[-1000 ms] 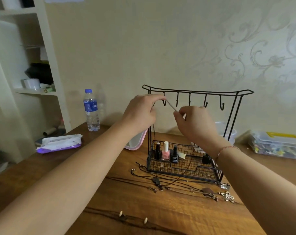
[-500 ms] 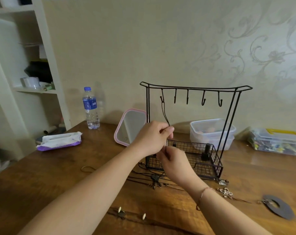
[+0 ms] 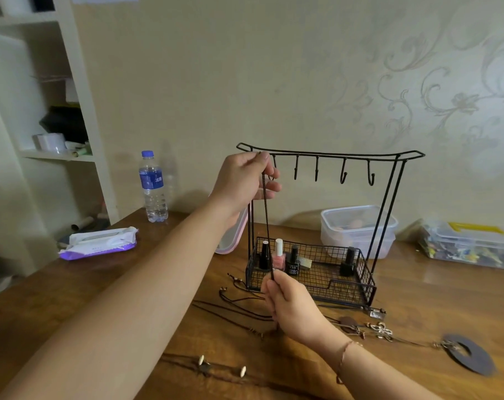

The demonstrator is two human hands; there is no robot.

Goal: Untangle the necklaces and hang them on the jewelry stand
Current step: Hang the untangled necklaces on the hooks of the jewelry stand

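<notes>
The left hand has gone back up to the top rail of the jewelry stand, just by the leftmost hook; half a second ago it was down near the basket beside the other hand. Its fingers pinch the upper end of a dark cord necklace. The right hand stays low in front of the wire basket, fingers curled round the lower end, so the cord now runs taut and nearly straight between the two hands.

To my eye the cord is being drawn out to its full length to free it and to settle its loop on that first hook; whether it is truly on the hook I cannot tell, since the hand covers it.

The rest is not yet done: several other necklaces lie crossed on the counter in front of the stand, one with a dark round pendant far to the right, and the other four hooks hang bare.
</notes>
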